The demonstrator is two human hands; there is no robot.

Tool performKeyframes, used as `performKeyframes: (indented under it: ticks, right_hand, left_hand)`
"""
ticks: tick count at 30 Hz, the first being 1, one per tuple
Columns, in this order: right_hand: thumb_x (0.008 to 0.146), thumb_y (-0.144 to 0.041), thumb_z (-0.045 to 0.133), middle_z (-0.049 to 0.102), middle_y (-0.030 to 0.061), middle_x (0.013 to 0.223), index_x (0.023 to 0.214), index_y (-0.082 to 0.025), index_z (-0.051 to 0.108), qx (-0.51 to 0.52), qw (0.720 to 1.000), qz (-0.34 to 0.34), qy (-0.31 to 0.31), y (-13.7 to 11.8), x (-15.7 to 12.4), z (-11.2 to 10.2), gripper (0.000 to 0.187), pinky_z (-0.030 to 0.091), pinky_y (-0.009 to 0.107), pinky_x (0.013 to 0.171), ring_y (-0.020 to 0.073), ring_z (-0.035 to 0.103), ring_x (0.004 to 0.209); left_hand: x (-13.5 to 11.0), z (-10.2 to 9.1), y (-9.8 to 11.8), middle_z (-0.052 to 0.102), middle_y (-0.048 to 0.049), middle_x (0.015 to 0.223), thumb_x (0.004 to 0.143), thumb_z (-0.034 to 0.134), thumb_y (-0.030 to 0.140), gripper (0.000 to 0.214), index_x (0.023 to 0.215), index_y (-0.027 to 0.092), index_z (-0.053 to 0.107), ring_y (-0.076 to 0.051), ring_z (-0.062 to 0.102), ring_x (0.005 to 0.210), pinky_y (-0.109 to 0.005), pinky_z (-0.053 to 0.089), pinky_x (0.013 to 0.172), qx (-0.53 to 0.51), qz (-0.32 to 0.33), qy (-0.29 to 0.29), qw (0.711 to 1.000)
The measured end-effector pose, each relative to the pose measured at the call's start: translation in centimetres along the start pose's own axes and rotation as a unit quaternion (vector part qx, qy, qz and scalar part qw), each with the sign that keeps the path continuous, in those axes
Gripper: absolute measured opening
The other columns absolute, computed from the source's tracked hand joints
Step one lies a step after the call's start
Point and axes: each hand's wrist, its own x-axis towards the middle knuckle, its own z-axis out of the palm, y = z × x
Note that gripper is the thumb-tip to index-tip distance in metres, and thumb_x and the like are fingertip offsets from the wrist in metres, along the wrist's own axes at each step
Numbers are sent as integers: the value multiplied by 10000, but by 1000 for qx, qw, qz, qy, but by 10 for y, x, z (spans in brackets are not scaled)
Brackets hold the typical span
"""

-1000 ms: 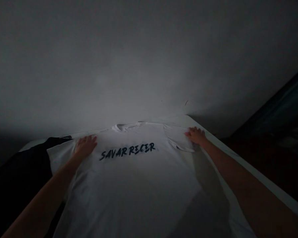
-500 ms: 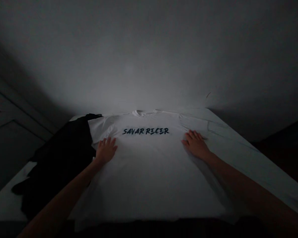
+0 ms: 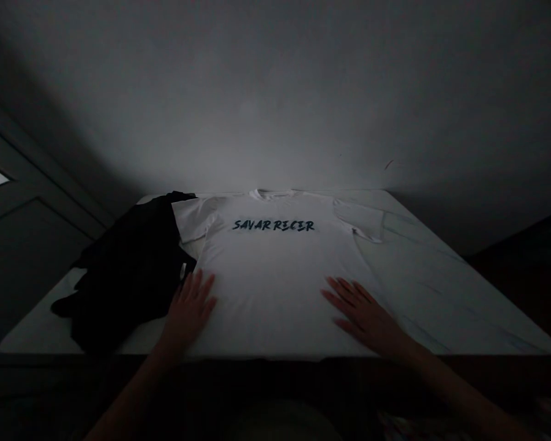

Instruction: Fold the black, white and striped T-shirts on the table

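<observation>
A white T-shirt with dark lettering across its chest lies spread out, its collar toward the wall and its hem by the table's front edge. My left hand lies flat with fingers apart on the shirt's left side, close to the black cloth. On the opposite side, my right hand rests with fingers spread over the shirt's lower right part. Neither hand grasps the fabric.
Dark garments are heaped on the left of the white marbled table. Behind it rises a grey wall. A door stands at the far left. The room is dim.
Both hands have slid down the shirt from near the sleeves toward the hem. The view has shifted, so the table's front edge shows more fully.
</observation>
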Motion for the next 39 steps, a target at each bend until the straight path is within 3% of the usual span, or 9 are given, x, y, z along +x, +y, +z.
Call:
performKeyframes:
  ticks: [5, 10, 14, 19, 23, 26, 32, 35, 39]
  right_hand:
    - [924, -527, 457, 246, -33, 1604, 1541, -479, 135, -21, 997, 61, 52, 37, -98, 15, 697, 335, 584, 1136, 296, 295, 1451]
    - [883, -548, 451, 428, -39, 1513, 1482, -548, 281, -39, 989, 90, 109, 61, -93, 35, 623, 411, 670, 1038, 356, 422, 1367]
    - [919, -553, 429, 530, -20, 1442, 1390, -470, 520, 2, 998, 19, 61, 40, 5, 1, 486, 450, 556, 1066, 302, 510, 1317]
    - [952, -463, 450, 685, 30, 1261, 1227, -301, 687, 66, 993, -78, -63, -39, 209, -48, 398, 485, 404, 1022, 252, 632, 1168]
    - [935, -273, 529, 720, 62, 1178, 1135, -225, 708, 74, 991, -87, -70, -103, 365, -47, 272, 488, 335, 967, 233, 660, 1094]
    - [922, -181, 542, 645, 93, 1304, 1238, -186, 630, 77, 994, -77, -14, -145, 451, -30, 328, 448, 332, 1012, 230, 594, 1196]
    - [799, -5, 581, 518, 151, 1411, 1332, -101, 516, 119, 985, -124, 20, -207, 546, 2, 545, 412, 282, 1030, 191, 528, 1245]
    - [731, 25, 626, 598, 110, 1320, 1252, -106, 586, 150, 977, -151, 9, -219, 566, 10, 539, 422, 256, 1003, 176, 565, 1179]
    - [679, 21, 639, 723, 40, 958, 857, -166, 722, 216, 964, -152, 14, -204, 576, 8, 271, 483, 261, 903, 185, 653, 960]
  left_hand:
    - [-84, -1, -25, 448, -117, 1519, 980, 299, 373, 548, 1497, 215, 389, -304, 395, 1412, -513, 409, 1090, -25, -20, 82, 996]
    - [-92, -11, -7, 666, -130, 1178, 946, 391, 416, 414, 1264, 233, 581, -318, 607, 1118, -515, 490, 982, -60, -158, 135, 976]
    - [-41, -27, -12, 682, -90, 1064, 942, 428, 371, 289, 1065, 247, 659, -271, 639, 994, -447, 522, 912, -93, -151, 87, 980]
    - [89, -34, -25, 640, -105, 1232, 942, 513, 360, 324, 1203, 195, 611, -261, 584, 1162, -409, 441, 1039, -105, -46, 12, 993]
    - [173, -10, -25, 480, -207, 1459, 974, 453, 380, 504, 1389, 95, 482, -329, 427, 1363, -462, 350, 1116, -69, -104, -6, 992]
    - [193, 21, -25, 362, -215, 1547, 987, 391, 383, 564, 1468, 89, 402, -345, 313, 1443, -507, 266, 1161, -63, -122, -3, 990]
    - [190, 55, -34, 377, -185, 1548, 969, 399, 411, 556, 1464, 164, 449, -356, 308, 1448, -540, 260, 1161, -76, -92, 31, 992]
    - [187, 46, -31, 422, -207, 1510, 950, 456, 360, 516, 1414, 139, 506, -366, 357, 1414, -525, 300, 1140, -77, -110, 15, 991]
    - [168, 19, -24, 520, -211, 1401, 924, 518, 295, 497, 1378, 94, 499, -341, 495, 1276, -458, 422, 1021, -56, -187, 16, 981]
